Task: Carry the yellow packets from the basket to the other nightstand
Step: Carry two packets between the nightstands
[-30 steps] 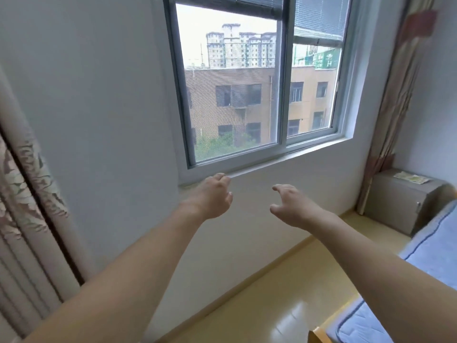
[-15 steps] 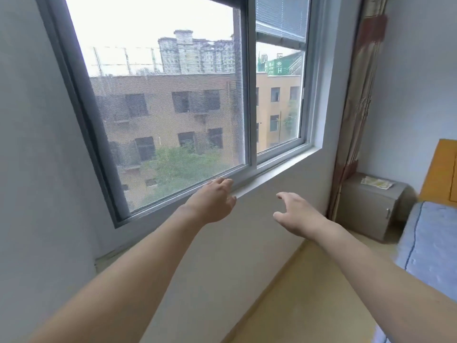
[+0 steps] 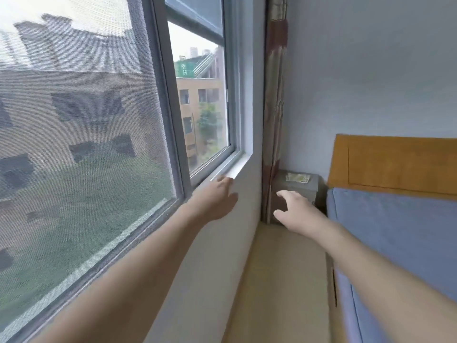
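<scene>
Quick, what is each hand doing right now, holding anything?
Left hand: open, holding nothing.
Right hand: open, fingers spread, holding nothing.

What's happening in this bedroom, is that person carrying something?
No, both hands are empty. The person's left hand and right hand are stretched out in front, fingers loose, in the gap between the window wall and the blue-covered bed. Ahead in the corner stands a small grey nightstand with a yellowish flat packet lying on top. No basket is in view.
</scene>
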`<action>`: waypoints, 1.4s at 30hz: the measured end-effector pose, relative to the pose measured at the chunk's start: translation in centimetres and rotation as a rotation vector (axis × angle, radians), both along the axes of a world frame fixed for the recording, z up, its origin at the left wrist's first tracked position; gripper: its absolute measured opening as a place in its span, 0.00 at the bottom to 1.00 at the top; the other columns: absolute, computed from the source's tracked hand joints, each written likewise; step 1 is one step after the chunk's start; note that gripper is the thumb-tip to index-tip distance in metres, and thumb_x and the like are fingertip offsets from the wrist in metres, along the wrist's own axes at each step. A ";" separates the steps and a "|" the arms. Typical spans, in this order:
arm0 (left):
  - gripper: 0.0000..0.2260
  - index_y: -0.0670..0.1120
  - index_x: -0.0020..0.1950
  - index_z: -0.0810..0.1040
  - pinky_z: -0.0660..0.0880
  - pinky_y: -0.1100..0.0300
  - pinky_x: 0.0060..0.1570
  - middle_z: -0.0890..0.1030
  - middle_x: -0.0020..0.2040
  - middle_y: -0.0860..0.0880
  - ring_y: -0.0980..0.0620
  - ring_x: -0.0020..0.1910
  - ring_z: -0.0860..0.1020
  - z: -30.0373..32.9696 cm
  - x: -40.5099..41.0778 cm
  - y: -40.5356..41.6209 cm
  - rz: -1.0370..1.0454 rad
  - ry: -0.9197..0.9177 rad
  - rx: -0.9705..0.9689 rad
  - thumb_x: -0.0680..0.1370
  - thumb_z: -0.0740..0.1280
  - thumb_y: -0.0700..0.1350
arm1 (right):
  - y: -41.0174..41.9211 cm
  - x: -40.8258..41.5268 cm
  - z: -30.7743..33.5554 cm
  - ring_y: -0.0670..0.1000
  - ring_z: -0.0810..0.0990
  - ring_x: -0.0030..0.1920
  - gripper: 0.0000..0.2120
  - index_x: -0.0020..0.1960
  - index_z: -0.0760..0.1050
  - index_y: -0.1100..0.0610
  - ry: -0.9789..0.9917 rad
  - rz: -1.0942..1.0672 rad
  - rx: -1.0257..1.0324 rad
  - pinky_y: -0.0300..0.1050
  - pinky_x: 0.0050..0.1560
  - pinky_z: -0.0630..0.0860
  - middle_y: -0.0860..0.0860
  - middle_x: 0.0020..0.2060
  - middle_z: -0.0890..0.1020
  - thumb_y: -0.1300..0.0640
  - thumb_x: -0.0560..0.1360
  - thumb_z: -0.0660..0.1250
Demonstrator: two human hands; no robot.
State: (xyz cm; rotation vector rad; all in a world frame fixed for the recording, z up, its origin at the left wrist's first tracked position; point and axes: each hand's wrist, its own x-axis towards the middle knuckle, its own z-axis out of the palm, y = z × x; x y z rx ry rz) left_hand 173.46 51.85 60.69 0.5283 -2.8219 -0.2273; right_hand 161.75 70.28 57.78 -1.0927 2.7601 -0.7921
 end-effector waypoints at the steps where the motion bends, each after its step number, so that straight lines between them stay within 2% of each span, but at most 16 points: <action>1: 0.22 0.44 0.74 0.65 0.68 0.54 0.66 0.66 0.74 0.47 0.45 0.71 0.68 -0.7 -2.2 -0.8 -0.030 -0.007 0.011 0.82 0.57 0.51 | -0.6 -1.6 -0.4 0.53 0.64 0.72 0.28 0.75 0.61 0.55 -0.013 -0.026 0.005 0.44 0.68 0.63 0.52 0.74 0.63 0.54 0.77 0.61; 6: 0.22 0.44 0.74 0.65 0.64 0.56 0.68 0.66 0.74 0.45 0.45 0.72 0.66 -3.7 -14.2 -5.0 -0.130 -0.047 0.010 0.82 0.58 0.50 | -4.0 -11.2 -2.3 0.53 0.63 0.73 0.28 0.76 0.60 0.55 -0.024 -0.125 0.018 0.45 0.69 0.63 0.52 0.75 0.62 0.55 0.77 0.60; 9: 0.19 0.43 0.70 0.68 0.68 0.52 0.65 0.68 0.71 0.44 0.43 0.69 0.69 -4.4 -22.1 -7.8 -0.148 -0.058 0.028 0.82 0.57 0.50 | -5.9 -18.3 -2.9 0.52 0.66 0.71 0.27 0.75 0.60 0.55 -0.003 -0.165 -0.004 0.45 0.67 0.65 0.51 0.74 0.63 0.55 0.77 0.60; 13: 0.18 0.43 0.68 0.70 0.69 0.51 0.64 0.69 0.70 0.45 0.42 0.68 0.70 -3.0 -32.5 -11.3 -0.173 -0.087 0.017 0.81 0.57 0.49 | -8.1 -28.1 -1.8 0.53 0.66 0.71 0.27 0.75 0.60 0.55 -0.021 -0.224 -0.017 0.46 0.67 0.66 0.51 0.74 0.63 0.54 0.78 0.59; 17: 0.19 0.43 0.70 0.69 0.69 0.51 0.65 0.70 0.70 0.44 0.43 0.68 0.70 -2.0 -41.8 -14.9 -0.185 -0.022 0.043 0.81 0.58 0.49 | -11.1 -37.1 -1.3 0.53 0.66 0.71 0.26 0.75 0.61 0.55 -0.022 -0.280 -0.052 0.46 0.65 0.67 0.52 0.73 0.64 0.54 0.78 0.59; 21: 0.19 0.45 0.68 0.70 0.69 0.51 0.65 0.70 0.69 0.46 0.44 0.67 0.70 -4.4 -50.5 -18.8 -0.183 -0.115 0.074 0.80 0.58 0.50 | -15.3 -44.7 -3.6 0.52 0.66 0.71 0.26 0.75 0.60 0.54 -0.092 -0.278 -0.024 0.48 0.66 0.68 0.50 0.74 0.63 0.53 0.78 0.59; 24: 0.17 0.45 0.66 0.71 0.69 0.54 0.62 0.71 0.67 0.46 0.44 0.65 0.71 -6.3 -57.4 -22.2 -0.201 -0.133 0.120 0.80 0.58 0.50 | -18.6 -51.0 -5.3 0.52 0.67 0.70 0.27 0.76 0.60 0.54 -0.100 -0.290 -0.004 0.46 0.65 0.69 0.50 0.74 0.63 0.53 0.78 0.59; 27: 0.18 0.45 0.68 0.70 0.67 0.57 0.58 0.71 0.67 0.47 0.45 0.67 0.70 -7.7 -63.9 -25.3 -0.232 -0.154 0.142 0.80 0.58 0.50 | -21.6 -57.1 -6.2 0.51 0.66 0.71 0.27 0.76 0.60 0.54 -0.087 -0.316 0.003 0.43 0.61 0.68 0.50 0.74 0.63 0.54 0.78 0.59; 28: 0.17 0.45 0.67 0.71 0.67 0.58 0.56 0.72 0.65 0.47 0.45 0.66 0.70 -8.0 -66.8 -26.7 -0.242 -0.162 0.152 0.80 0.58 0.50 | -22.8 -59.6 -6.4 0.51 0.66 0.71 0.27 0.76 0.60 0.54 -0.090 -0.329 -0.001 0.43 0.62 0.67 0.50 0.74 0.63 0.54 0.78 0.59; 31: 0.08 0.45 0.49 0.70 0.69 0.57 0.49 0.72 0.50 0.49 0.45 0.56 0.73 -7.1 -75.5 -30.6 -0.254 -0.194 0.149 0.79 0.59 0.49 | -25.7 -67.0 -5.5 0.52 0.66 0.71 0.26 0.75 0.59 0.54 -0.095 -0.379 0.009 0.46 0.64 0.67 0.50 0.74 0.63 0.53 0.78 0.59; 33: 0.06 0.46 0.46 0.67 0.67 0.58 0.45 0.70 0.46 0.50 0.47 0.48 0.70 -5.7 -80.5 -31.9 -0.266 -0.173 0.171 0.79 0.59 0.48 | -27.1 -71.4 -4.7 0.52 0.66 0.71 0.27 0.76 0.59 0.54 -0.082 -0.413 0.000 0.46 0.64 0.67 0.50 0.74 0.63 0.53 0.78 0.59; 35: 0.04 0.47 0.46 0.66 0.65 0.60 0.43 0.71 0.45 0.50 0.48 0.46 0.69 -4.9 -85.4 -32.8 -0.265 -0.154 0.203 0.80 0.59 0.45 | -28.3 -75.4 -4.5 0.51 0.65 0.72 0.27 0.76 0.59 0.53 -0.074 -0.430 -0.022 0.46 0.66 0.66 0.49 0.75 0.63 0.53 0.78 0.60; 37: 0.07 0.44 0.48 0.69 0.68 0.59 0.44 0.77 0.51 0.46 0.46 0.48 0.72 -5.7 -90.4 -33.4 -0.276 -0.176 0.224 0.79 0.60 0.47 | -29.1 -79.1 -4.9 0.51 0.65 0.72 0.27 0.76 0.59 0.53 -0.077 -0.424 -0.026 0.46 0.68 0.65 0.49 0.74 0.64 0.53 0.78 0.60; 39: 0.13 0.42 0.57 0.74 0.73 0.56 0.52 0.78 0.60 0.43 0.44 0.56 0.75 -7.3 -94.9 -33.6 -0.290 -0.230 0.250 0.78 0.61 0.49 | -29.7 -83.2 -5.8 0.51 0.65 0.72 0.27 0.76 0.59 0.54 -0.099 -0.441 -0.012 0.47 0.68 0.66 0.49 0.74 0.64 0.53 0.79 0.60; 42: 0.20 0.43 0.69 0.71 0.70 0.57 0.62 0.75 0.67 0.44 0.44 0.66 0.73 -9.9 -101.1 -33.8 -0.320 -0.277 0.274 0.79 0.62 0.48 | -30.3 -90.0 -7.8 0.51 0.63 0.73 0.28 0.76 0.59 0.55 -0.140 -0.473 0.006 0.47 0.69 0.64 0.51 0.75 0.63 0.54 0.78 0.60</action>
